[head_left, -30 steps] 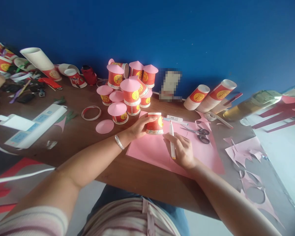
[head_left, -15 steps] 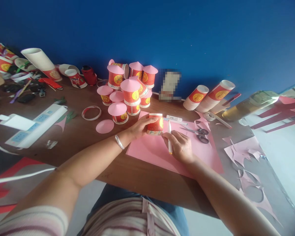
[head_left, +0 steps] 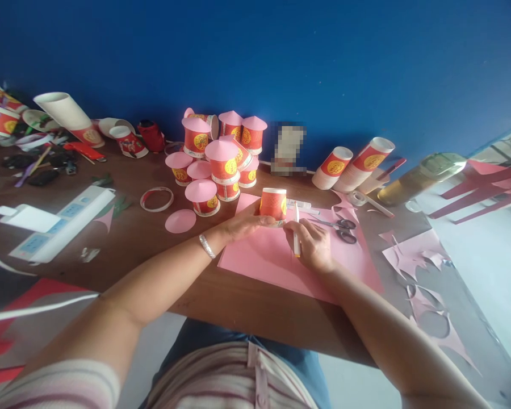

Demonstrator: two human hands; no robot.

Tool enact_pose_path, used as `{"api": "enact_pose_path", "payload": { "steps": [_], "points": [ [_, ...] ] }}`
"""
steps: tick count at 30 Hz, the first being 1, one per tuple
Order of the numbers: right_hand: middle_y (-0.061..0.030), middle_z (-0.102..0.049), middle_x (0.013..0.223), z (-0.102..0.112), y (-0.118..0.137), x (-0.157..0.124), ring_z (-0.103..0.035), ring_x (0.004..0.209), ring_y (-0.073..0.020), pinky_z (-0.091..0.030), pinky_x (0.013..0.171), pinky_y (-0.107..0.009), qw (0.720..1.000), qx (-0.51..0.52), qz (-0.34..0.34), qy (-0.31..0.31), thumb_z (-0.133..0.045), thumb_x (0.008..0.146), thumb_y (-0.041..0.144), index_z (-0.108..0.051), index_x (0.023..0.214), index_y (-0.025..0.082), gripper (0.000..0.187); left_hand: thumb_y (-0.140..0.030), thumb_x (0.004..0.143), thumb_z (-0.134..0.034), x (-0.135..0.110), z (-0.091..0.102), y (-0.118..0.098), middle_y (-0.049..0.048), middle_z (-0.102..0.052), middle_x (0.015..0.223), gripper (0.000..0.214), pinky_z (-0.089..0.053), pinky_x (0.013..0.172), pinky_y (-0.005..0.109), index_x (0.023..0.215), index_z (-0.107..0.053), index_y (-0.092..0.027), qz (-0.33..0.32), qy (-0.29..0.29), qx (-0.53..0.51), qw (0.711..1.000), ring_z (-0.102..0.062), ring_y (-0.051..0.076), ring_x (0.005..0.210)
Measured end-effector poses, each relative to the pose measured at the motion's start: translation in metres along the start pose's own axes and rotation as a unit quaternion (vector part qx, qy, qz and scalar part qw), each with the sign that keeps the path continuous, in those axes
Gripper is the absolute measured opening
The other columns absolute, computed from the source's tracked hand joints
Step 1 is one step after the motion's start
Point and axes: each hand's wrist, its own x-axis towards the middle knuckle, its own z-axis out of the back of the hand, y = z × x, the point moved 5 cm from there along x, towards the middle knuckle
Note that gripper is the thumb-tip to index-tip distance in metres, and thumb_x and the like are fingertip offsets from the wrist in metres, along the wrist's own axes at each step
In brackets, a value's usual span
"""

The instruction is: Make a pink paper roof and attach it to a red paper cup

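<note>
My left hand grips a red paper cup with a gold emblem, thumb across its lower edge. The cup is above the pink paper sheets. My right hand is closed around a slim white pen-like tool with a yellow lower end, held nearly upright just right of the cup; its exact kind I cannot make out. Black-handled scissors lie on the pink sheets beyond my right hand. To the left stand several red cups with pink cone tops, and a pink paper disc lies before them.
Stacked paper cups lean near the wall, beside a tape roll and a gold bottle. Pink paper scraps lie at right. A white power strip and a cup-rim ring are at left.
My left hand has turned the cup, its thumb now at the lower edge instead of near the top. The pen-like tool has shifted slightly. The whole view has shifted a little.
</note>
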Motion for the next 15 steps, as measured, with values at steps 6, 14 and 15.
{"api": "enact_pose_path", "payload": {
  "steps": [6,14,15],
  "points": [
    [0.0004,-0.063,0.071,-0.008,-0.009,-0.005,-0.054,0.056,-0.0105,-0.036,0.054,-0.024,0.999,-0.004,-0.033,0.016,-0.055,0.099,0.016,-0.068,0.096,0.02,0.013,-0.031,0.078,-0.086,0.001,-0.006,-0.01,0.0049,-0.068,0.105,0.042,-0.048,0.097,0.041,0.113,-0.067,-0.021,0.0,-0.031,0.08,0.996,-0.063,0.021,0.1],
    [-0.0042,-0.068,0.084,-0.02,-0.012,-0.01,-0.063,0.069,-0.0155,-0.041,0.056,-0.025,0.996,0.031,-0.084,0.021,-0.055,0.099,0.024,-0.065,0.107,0.021,0.013,-0.036,0.073,-0.089,0.004,-0.007,-0.009,0.0035,-0.066,0.093,0.043,-0.048,0.088,0.038,0.101,-0.064,-0.016,-0.017,-0.085,0.155,0.984,-0.063,0.02,0.09],
    [-0.0045,-0.068,0.085,-0.021,-0.012,-0.011,-0.063,0.069,-0.0156,-0.041,0.057,-0.025,0.996,0.036,-0.084,0.021,-0.055,0.099,0.025,-0.064,0.107,0.021,0.013,-0.035,0.072,-0.089,0.005,-0.007,-0.008,0.0038,-0.066,0.094,0.045,-0.049,0.088,0.038,0.103,-0.064,-0.016,-0.017,-0.082,0.158,0.984,-0.063,0.02,0.091]
  ]
}}
